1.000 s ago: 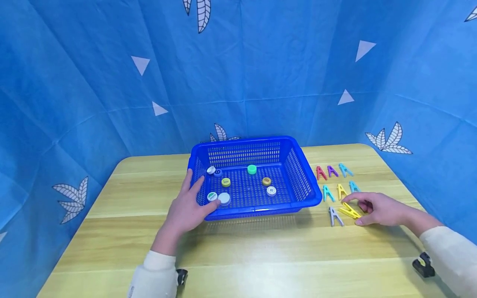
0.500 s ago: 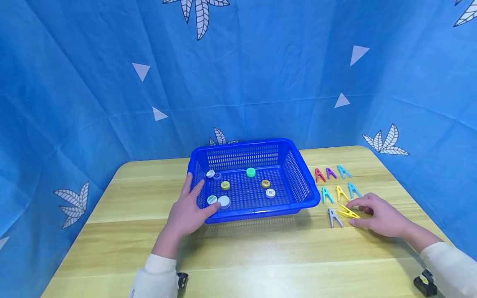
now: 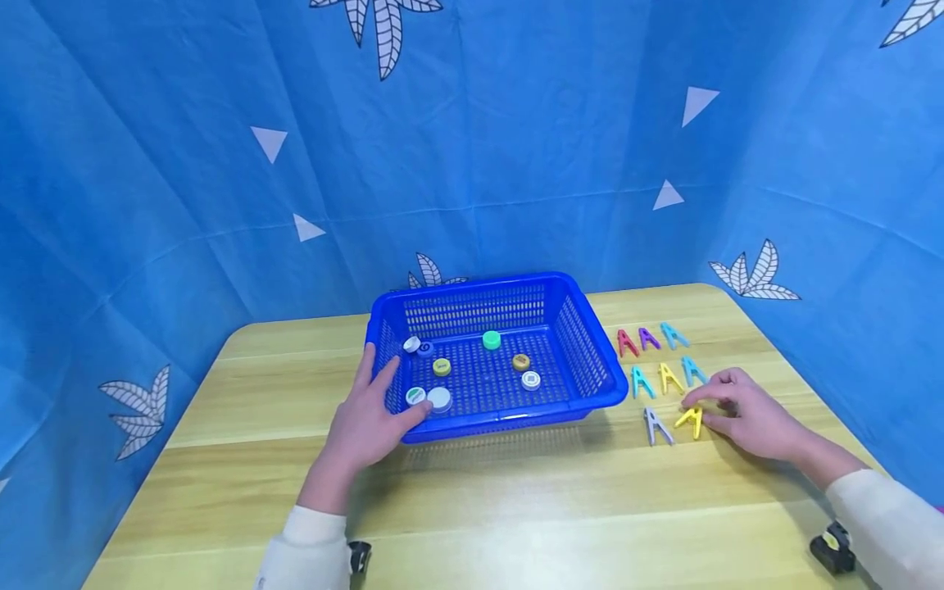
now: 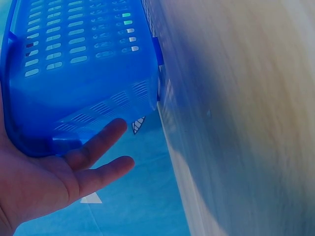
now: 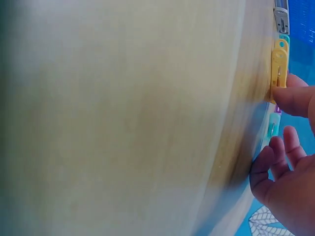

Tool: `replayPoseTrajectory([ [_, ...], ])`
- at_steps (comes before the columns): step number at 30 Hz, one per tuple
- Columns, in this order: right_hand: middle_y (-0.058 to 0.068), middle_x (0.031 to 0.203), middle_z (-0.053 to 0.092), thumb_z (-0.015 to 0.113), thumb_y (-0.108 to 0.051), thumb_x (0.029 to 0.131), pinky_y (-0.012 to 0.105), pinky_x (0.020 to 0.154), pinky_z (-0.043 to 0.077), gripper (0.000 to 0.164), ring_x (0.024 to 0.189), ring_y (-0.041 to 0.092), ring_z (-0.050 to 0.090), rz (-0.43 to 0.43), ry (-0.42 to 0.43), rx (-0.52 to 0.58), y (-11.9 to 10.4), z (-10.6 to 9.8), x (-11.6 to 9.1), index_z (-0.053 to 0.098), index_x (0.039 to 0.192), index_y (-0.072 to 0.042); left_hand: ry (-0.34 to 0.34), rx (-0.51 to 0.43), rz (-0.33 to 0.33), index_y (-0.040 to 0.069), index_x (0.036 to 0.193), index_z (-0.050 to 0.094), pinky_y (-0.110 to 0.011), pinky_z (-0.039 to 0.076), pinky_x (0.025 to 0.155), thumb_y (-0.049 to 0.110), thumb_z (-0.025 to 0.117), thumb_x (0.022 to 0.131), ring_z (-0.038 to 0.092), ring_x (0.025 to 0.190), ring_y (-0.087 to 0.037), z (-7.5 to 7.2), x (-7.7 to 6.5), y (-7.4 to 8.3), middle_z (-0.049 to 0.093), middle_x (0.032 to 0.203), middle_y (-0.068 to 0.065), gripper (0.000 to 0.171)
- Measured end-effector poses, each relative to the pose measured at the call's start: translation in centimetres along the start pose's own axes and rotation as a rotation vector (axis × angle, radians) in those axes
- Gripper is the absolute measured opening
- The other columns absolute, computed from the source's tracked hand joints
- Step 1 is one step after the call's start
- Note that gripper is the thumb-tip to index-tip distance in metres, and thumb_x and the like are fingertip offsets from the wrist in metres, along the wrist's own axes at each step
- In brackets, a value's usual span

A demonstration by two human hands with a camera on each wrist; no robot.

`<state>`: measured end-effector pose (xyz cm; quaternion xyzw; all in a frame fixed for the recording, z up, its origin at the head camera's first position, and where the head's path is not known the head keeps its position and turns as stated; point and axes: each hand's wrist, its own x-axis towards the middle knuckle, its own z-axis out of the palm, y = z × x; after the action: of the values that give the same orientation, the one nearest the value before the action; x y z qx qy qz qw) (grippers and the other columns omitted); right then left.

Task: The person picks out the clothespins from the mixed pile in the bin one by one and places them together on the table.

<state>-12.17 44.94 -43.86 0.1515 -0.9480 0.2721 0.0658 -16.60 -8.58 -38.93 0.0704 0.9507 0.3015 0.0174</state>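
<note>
In the head view, my left hand (image 3: pixel 369 426) rests at the near left corner of a blue plastic basket (image 3: pixel 509 414), fingers spread and straight, the thumb over the front rim. The left wrist view has two straight fingers (image 4: pixel 106 174) reaching out under the rim. On the right, my right hand (image 3: pixel 755 422) pinches a yellow clothespin (image 3: pixel 693 422) between thumb and index finger at the table surface. That clothespin (image 5: pixel 278 64) and the thumb on it show in the right wrist view, where the other fingers curl loosely. Beside it lies a grey clothespin (image 3: pixel 656 426).
Several bottle caps lie in the basket, among them a green cap (image 3: pixel 491 339) and a yellow cap (image 3: pixel 441 367). Behind my right hand are rows of clothespins, including a red clothespin (image 3: pixel 627 342) and another yellow clothespin (image 3: pixel 670 378). A blue curtain (image 3: pixel 472 164) surrounds the wooden table (image 3: pixel 516 508).
The yellow clothespin at my right hand has turned from lying slantwise to pointing like the others, beside the grey one. My left hand has stayed on the basket.
</note>
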Motion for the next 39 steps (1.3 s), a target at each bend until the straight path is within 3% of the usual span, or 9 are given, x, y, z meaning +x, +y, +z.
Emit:
replayPoseTrajectory([
  [4, 0.017, 0.110, 0.052, 0.081, -0.013, 0.084, 0.047, 0.076, 0.045, 0.032, 0.096, 0.033, 0.052, 0.101, 0.036, -0.017, -0.5, -0.3, -0.5, 0.071, 0.115, -0.009, 0.002, 0.005, 0.010, 0.009, 0.159, 0.028, -0.071, 0.030, 0.103, 0.058, 0.067, 0.087, 0.021, 0.143, -0.051, -0.1, 0.0, 0.0, -0.006, 0.167, -0.009, 0.095],
  [8, 0.024, 0.115, 0.052, 0.080, -0.044, 0.084, 0.048, 0.072, 0.043, 0.056, 0.096, 0.036, 0.051, 0.229, 0.032, -0.084, -1.1, -0.3, -1.1, 0.068, 0.122, -0.004, -0.001, 0.009, 0.016, 0.009, 0.159, 0.028, -0.071, 0.030, 0.103, 0.058, 0.066, 0.088, 0.021, 0.143, -0.050, -0.1, 0.0, 0.0, -0.006, 0.167, -0.010, 0.095],
  [11, 0.025, 0.115, 0.055, 0.080, -0.053, 0.080, 0.048, 0.071, 0.044, 0.068, 0.095, 0.036, 0.052, 0.252, 0.014, -0.113, -1.4, -0.1, -1.2, 0.067, 0.123, -0.002, -0.001, 0.010, 0.013, 0.009, 0.159, 0.027, -0.071, 0.030, 0.103, 0.058, 0.066, 0.088, 0.020, 0.144, -0.050, -0.2, 0.0, -0.1, -0.006, 0.167, -0.009, 0.095],
  [19, 0.016, 0.107, 0.061, 0.084, -0.046, 0.079, 0.045, 0.073, 0.045, 0.060, 0.093, 0.030, 0.053, 0.188, -0.011, -0.087, -1.3, 0.0, -0.9, 0.070, 0.121, -0.004, -0.004, 0.006, 0.009, 0.009, 0.159, 0.027, -0.070, 0.029, 0.104, 0.057, 0.066, 0.088, 0.019, 0.144, -0.050, -0.3, 0.0, 0.1, -0.006, 0.167, -0.009, 0.094],
  [27, 0.011, 0.104, 0.060, 0.084, -0.036, 0.081, 0.047, 0.076, 0.048, 0.054, 0.094, 0.029, 0.057, 0.091, -0.123, -0.053, -0.8, -0.8, -0.2, 0.069, 0.125, -0.007, -0.005, 0.006, 0.007, 0.010, 0.159, 0.027, -0.071, 0.029, 0.104, 0.061, 0.065, 0.087, 0.018, 0.144, -0.050, -0.2, 0.0, -0.1, -0.007, 0.167, -0.008, 0.096],
  [33, 0.000, 0.096, 0.056, 0.083, -0.031, 0.082, 0.033, 0.068, 0.045, 0.052, 0.085, 0.017, 0.050, 0.012, -0.194, -0.018, -0.3, -1.5, 0.2, 0.068, 0.126, -0.007, -0.008, 0.000, 0.009, 0.009, 0.159, 0.028, -0.072, 0.029, 0.103, 0.057, 0.066, 0.088, 0.019, 0.144, -0.050, -0.2, 0.0, -0.1, -0.006, 0.167, -0.008, 0.093],
  [39, -0.002, 0.095, 0.053, 0.082, -0.032, 0.084, 0.032, 0.069, 0.045, 0.051, 0.084, 0.014, 0.048, 0.007, -0.226, -0.020, 0.0, -1.7, 0.5, 0.068, 0.128, -0.008, -0.017, 0.004, 0.011, 0.011, 0.159, 0.029, -0.072, 0.030, 0.102, 0.063, 0.064, 0.087, 0.019, 0.145, -0.049, -0.3, 0.3, -0.2, -0.006, 0.167, -0.008, 0.095],
])
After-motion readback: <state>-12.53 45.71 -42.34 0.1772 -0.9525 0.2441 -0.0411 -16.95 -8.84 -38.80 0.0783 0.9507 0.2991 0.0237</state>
